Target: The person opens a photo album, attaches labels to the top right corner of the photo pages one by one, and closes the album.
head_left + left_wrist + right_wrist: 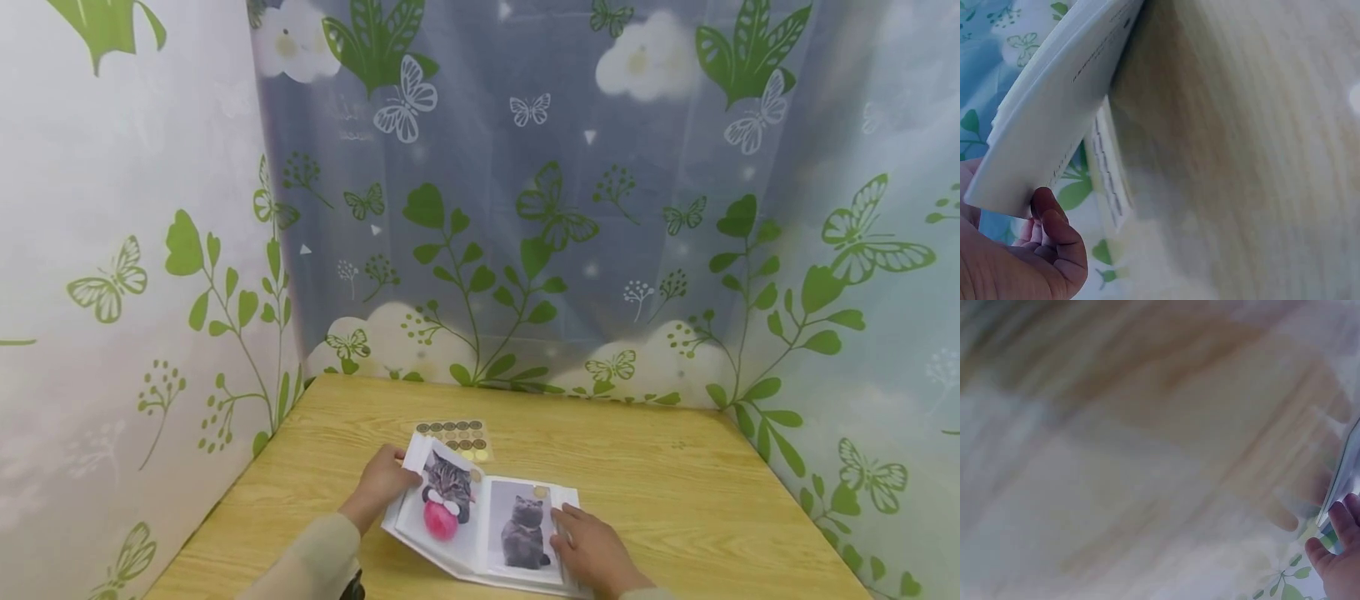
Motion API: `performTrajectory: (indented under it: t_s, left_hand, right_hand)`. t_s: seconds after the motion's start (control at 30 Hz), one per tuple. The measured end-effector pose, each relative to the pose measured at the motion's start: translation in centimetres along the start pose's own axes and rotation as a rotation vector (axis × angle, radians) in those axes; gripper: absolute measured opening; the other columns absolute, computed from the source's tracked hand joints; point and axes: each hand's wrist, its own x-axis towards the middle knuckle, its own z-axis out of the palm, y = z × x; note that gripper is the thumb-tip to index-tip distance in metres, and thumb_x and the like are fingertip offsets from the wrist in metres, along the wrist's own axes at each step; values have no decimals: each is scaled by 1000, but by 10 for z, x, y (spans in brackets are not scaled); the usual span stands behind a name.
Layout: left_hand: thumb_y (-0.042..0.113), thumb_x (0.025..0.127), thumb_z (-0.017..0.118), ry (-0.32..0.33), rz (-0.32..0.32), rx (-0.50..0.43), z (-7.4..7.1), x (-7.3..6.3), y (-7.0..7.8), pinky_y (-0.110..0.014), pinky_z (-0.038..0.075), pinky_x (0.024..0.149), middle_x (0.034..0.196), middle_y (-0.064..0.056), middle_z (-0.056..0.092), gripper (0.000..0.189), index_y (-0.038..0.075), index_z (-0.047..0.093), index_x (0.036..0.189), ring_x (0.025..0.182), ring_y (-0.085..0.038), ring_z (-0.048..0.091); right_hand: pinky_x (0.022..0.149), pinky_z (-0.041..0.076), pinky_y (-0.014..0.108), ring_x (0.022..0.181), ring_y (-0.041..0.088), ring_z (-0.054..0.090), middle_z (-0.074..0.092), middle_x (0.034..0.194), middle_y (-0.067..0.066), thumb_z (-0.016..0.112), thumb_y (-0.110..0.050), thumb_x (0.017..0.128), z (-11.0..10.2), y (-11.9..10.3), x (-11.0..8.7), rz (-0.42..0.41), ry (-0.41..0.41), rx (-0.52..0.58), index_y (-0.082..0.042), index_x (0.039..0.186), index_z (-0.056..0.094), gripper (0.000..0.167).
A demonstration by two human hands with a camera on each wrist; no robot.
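Observation:
An open photo album (483, 517) with white pages lies at the front middle of the table in the head view. Its left page shows a striped cat picture (447, 492) with a pink ball; on the right page is a grey cat picture (522, 527). My left hand (384, 483) grips the album's left edge, holding that side tilted up. From the left wrist view, curled fingers (1063, 240) meet the lower corner of the white cover (1047, 125). My right hand (596, 546) rests its fingers on the right page's outer edge, the thumb apart in the right wrist view.
A sheet of round stickers (453, 437) lies just behind the album, partly covered by its raised left side. The wood-grain table (645, 467) is enclosed by patterned cloth walls (480, 250) at the back and both sides.

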Motion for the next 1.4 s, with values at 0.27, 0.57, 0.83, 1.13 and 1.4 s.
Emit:
performTrajectory:
  t_s: [0.27,0.57,0.83,1.13,1.4]
  left_hand:
    - [0,77,70,-15,78,28,5,-4,30,-34,59,63,94,-19,61,42,-9,51,114,81,-27,63]
    - [6,80,71,-67,192,27,28,-9,58,-33,58,57,97,-20,67,37,-5,53,111,77,-25,66]
    - [6,83,69,-151,235,9,49,-16,74,-28,49,47,84,-9,61,40,-4,52,118,57,-16,55]
    - [25,91,70,-201,348,24,72,-25,85,-32,51,62,86,-6,59,41,-3,59,119,75,-17,56]
    - [20,88,66,-321,437,111,87,-33,79,-41,53,84,104,-7,62,40,2,66,123,96,-23,58]
  right_hand:
    - [100,44,58,119,44,56,58,133,25,64,-23,93,3,-4,4,0,8,5,3,128,62,43]
    - [101,42,59,122,44,54,57,134,25,64,-24,94,3,-3,6,30,-20,18,2,130,61,44]
    - [101,42,61,122,46,53,57,133,25,66,-24,93,3,-2,5,32,20,37,1,128,63,43]
    - [97,44,61,117,46,56,59,127,28,65,-28,94,-5,16,4,80,90,-58,0,126,63,43]
    - [102,28,74,128,50,45,51,137,30,54,-38,101,-28,32,0,218,60,-55,1,136,55,52]
